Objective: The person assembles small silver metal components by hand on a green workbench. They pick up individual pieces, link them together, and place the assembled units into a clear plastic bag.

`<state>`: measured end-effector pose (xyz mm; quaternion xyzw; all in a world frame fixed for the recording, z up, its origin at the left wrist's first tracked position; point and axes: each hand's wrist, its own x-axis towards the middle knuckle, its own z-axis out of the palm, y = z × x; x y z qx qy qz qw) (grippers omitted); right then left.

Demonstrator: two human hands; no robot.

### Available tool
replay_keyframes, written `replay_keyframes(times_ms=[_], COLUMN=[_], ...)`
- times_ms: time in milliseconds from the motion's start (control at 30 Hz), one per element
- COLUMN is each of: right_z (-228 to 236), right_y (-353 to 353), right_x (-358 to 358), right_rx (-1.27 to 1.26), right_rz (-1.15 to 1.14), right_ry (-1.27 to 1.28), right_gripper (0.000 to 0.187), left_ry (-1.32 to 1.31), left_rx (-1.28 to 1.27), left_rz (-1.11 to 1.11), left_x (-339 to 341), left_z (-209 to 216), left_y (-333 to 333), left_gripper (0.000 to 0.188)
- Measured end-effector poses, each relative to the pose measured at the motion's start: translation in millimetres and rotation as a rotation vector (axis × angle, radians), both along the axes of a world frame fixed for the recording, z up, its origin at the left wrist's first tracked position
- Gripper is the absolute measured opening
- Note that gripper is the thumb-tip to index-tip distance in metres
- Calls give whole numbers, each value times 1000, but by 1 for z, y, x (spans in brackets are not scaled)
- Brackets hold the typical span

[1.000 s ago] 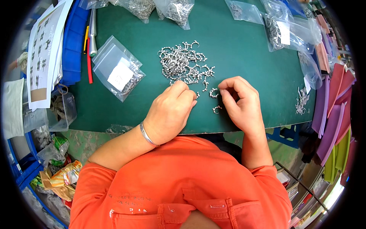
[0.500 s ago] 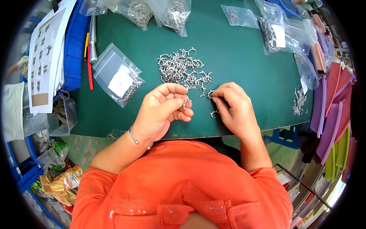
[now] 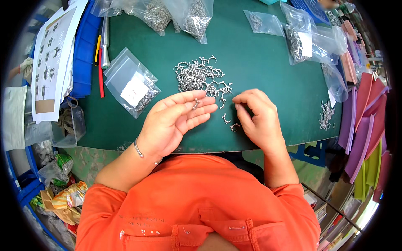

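Observation:
My left hand (image 3: 178, 111) is turned palm up over the near part of the green table, its fingers stretched out. A small curved metal piece (image 3: 195, 103), beaded like an open ring, rests against its fingers by the thumb tip. To the right, my right hand (image 3: 257, 115) has thumb and index finger drawn together, with nothing visible at the tips. Two loose pieces lie between the hands: one curved piece (image 3: 226, 119) and a second curved piece (image 3: 235, 127) close to the right thumb. Just beyond is a pile of similar silver pieces (image 3: 194, 75).
A zip bag with a white label (image 3: 134, 90) lies left of the pile. Red and yellow pens (image 3: 101, 73) lie by a blue bin (image 3: 82, 62). Bags of metal parts (image 3: 197, 21) line the far edge. More small pieces (image 3: 326, 115) sit at the right edge.
My right hand has let go of a curved piece, which now lies lower on the table. My left fingers have straightened and the palm has opened upward, the held piece shifting toward the fingertips' upper side.

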<state>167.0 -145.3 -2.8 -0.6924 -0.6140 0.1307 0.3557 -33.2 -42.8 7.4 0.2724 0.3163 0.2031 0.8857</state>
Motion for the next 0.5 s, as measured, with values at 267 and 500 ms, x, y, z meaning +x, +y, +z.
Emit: replay_keyframes(times_ms=[267, 500], right_z=[4, 29], right_y=[20, 55], right_x=[-19, 31], right_rx=[166, -335], right_rz=[347, -20], right_ry=[22, 830], right_gripper=[26, 17], left_ry=[-180, -26], left_rx=[-167, 65], left_rz=[-99, -118], left_x=[9, 3], left_z=[-6, -5], left_y=[-6, 0], left_gripper=[41, 26])
